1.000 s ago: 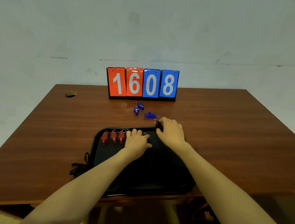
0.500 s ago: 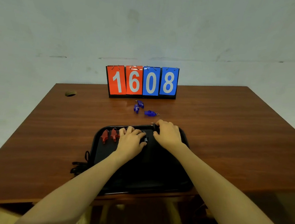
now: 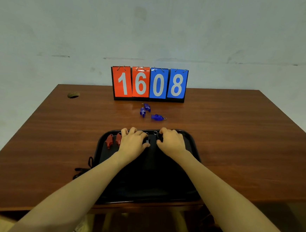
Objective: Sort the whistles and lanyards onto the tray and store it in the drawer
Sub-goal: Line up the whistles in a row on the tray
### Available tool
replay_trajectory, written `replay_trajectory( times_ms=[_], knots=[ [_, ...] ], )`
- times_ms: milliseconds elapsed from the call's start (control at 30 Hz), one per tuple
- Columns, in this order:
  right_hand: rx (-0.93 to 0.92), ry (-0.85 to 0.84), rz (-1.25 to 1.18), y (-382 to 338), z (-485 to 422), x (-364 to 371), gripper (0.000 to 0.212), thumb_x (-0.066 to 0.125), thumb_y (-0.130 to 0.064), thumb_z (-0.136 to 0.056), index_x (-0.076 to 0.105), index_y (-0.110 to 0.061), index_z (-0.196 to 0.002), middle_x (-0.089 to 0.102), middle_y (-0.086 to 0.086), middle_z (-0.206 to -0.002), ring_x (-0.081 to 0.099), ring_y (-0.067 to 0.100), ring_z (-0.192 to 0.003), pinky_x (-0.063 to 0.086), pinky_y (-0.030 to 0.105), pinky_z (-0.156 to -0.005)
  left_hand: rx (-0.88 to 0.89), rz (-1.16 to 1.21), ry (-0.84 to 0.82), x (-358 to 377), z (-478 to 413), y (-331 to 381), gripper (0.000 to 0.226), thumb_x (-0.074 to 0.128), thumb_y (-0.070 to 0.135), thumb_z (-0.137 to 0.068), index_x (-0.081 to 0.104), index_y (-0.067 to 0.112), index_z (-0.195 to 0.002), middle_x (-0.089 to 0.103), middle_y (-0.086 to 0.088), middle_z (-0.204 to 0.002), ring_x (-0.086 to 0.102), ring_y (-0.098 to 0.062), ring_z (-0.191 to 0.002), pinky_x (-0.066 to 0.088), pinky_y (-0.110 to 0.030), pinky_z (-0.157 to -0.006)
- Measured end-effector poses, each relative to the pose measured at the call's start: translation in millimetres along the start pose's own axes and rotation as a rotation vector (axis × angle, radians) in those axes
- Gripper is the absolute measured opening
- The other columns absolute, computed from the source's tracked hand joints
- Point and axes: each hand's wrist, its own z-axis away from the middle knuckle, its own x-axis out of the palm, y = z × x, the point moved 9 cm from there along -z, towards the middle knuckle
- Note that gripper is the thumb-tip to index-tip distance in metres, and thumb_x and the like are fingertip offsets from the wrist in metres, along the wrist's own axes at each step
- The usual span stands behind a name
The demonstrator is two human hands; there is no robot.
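A black tray [image 3: 193, 146] lies on the wooden table near its front edge. Two red whistles [image 3: 112, 141] sit in a row at the tray's far left. My left hand [image 3: 132, 144] rests just right of them, its thumb and fingers closed on a black whistle [image 3: 147, 141] with a metal ring. My right hand [image 3: 172, 143] is curled at the tray's far edge, gripping another black whistle [image 3: 159, 137]. Three blue whistles [image 3: 149, 112] lie on the table beyond the tray. Black lanyards [image 3: 85, 167] trail off the tray's left side.
A flip scoreboard [image 3: 149, 83] reading 1608 stands at the back of the table, just behind the blue whistles. A round cable hole [image 3: 73, 95] is at the back left. The table [image 3: 238, 141] meets a pale wall behind.
My right hand has come down and back a little with its black whistle, onto the tray's far edge. My left hand has closed in on the black whistle beside the red ones.
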Motion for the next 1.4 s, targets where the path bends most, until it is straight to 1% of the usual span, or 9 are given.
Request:
replay_trajectory(
  times_ms=[133, 200, 300, 600, 800, 933, 1133, 1300, 1400],
  knots=[
    [-0.007, -0.031, 0.016, -5, -4, 11, 0.032, 0.051, -0.029, -0.091, 0.052, -0.012, -0.119, 0.062, 0.006, -0.112, 0.053, 0.027, -0.108, 0.039, 0.040, -0.091, -0.011, 0.018, -0.013, 1, -2, -1, 0.044, 0.050, 0.047, -0.091, 0.053, 0.025, -0.128, 0.056, 0.007, -0.132, 0.038, -0.018, -0.122, 0.020, -0.038, -0.093],
    [-0.006, -0.025, 0.037, -7, -5, 13, 0.033, 0.052, -0.029, -0.091, 0.051, -0.012, -0.119, 0.062, 0.007, -0.113, 0.051, 0.027, -0.110, 0.038, 0.040, -0.091, -0.012, 0.031, -0.015, 1, -2, -2, 0.044, 0.050, 0.047, -0.091, 0.053, 0.026, -0.129, 0.056, 0.007, -0.132, 0.038, -0.018, -0.121, 0.019, -0.037, -0.092],
    [0.018, -0.021, 0.062, -9, -9, 15, 0.033, 0.052, -0.030, -0.091, 0.052, -0.011, -0.117, 0.062, 0.007, -0.113, 0.050, 0.028, -0.112, 0.037, 0.040, -0.092, -0.004, 0.025, -0.013, -1, -2, -1, 0.041, 0.051, 0.045, -0.091, 0.055, 0.025, -0.126, 0.057, 0.007, -0.130, 0.039, -0.018, -0.120, 0.021, -0.038, -0.094],
    [0.053, -0.002, 0.077, -11, -14, 17, 0.032, 0.052, -0.033, -0.091, 0.050, -0.011, -0.114, 0.062, 0.007, -0.111, 0.050, 0.028, -0.112, 0.036, 0.040, -0.092, 0.016, 0.000, -0.001, 1, -2, 0, 0.042, 0.050, 0.046, -0.092, 0.054, 0.025, -0.127, 0.057, 0.007, -0.131, 0.041, -0.019, -0.119, 0.023, -0.037, -0.093],
    [0.010, -0.001, 0.124, -13, -12, 18, 0.033, 0.048, -0.033, -0.095, 0.049, -0.011, -0.119, 0.061, 0.007, -0.117, 0.050, 0.029, -0.114, 0.035, 0.042, -0.094, 0.027, -0.025, -0.012, 2, -2, 1, 0.042, 0.047, 0.048, -0.092, 0.051, 0.024, -0.126, 0.058, 0.004, -0.129, 0.042, -0.021, -0.119, 0.024, -0.037, -0.092],
    [0.000, 0.002, 0.116, -12, -10, 19, 0.034, 0.048, -0.033, -0.095, 0.048, -0.011, -0.121, 0.060, 0.008, -0.119, 0.051, 0.029, -0.114, 0.036, 0.042, -0.094, 0.034, -0.044, -0.023, 3, -2, 2, 0.040, 0.046, 0.045, -0.094, 0.050, 0.021, -0.126, 0.058, 0.001, -0.128, 0.040, -0.023, -0.121, 0.024, -0.039, -0.094],
    [-0.004, 0.008, 0.105, -14, -10, 21, 0.034, 0.047, -0.033, -0.095, 0.048, -0.012, -0.122, 0.060, 0.007, -0.121, 0.052, 0.028, -0.114, 0.036, 0.042, -0.094, 0.056, -0.070, -0.023, 0, -1, 5, 0.041, 0.046, 0.042, -0.095, 0.049, 0.018, -0.127, 0.052, -0.002, -0.132, 0.037, -0.024, -0.123, 0.024, -0.039, -0.097],
    [-0.011, -0.017, 0.112, -13, -9, 18, 0.039, 0.043, -0.039, -0.097, 0.050, -0.011, -0.123, 0.060, 0.008, -0.120, 0.051, 0.029, -0.116, 0.036, 0.043, -0.095, 0.052, -0.044, -0.032, -1, -2, 0, 0.047, 0.048, 0.047, -0.092, 0.047, 0.021, -0.132, 0.048, -0.002, -0.135, 0.035, -0.024, -0.124, 0.023, -0.039, -0.097],
    [-0.038, 0.059, 0.101, -12, -10, 7, 0.037, 0.036, -0.037, -0.100, 0.054, -0.010, -0.119, 0.061, 0.008, -0.118, 0.051, 0.029, -0.114, 0.037, 0.043, -0.094, 0.039, 0.048, -0.017, -4, -2, -9, 0.050, 0.051, 0.047, -0.090, 0.044, 0.025, -0.134, 0.047, 0.002, -0.136, 0.033, -0.022, -0.126, 0.022, -0.039, -0.097]
  ],
)
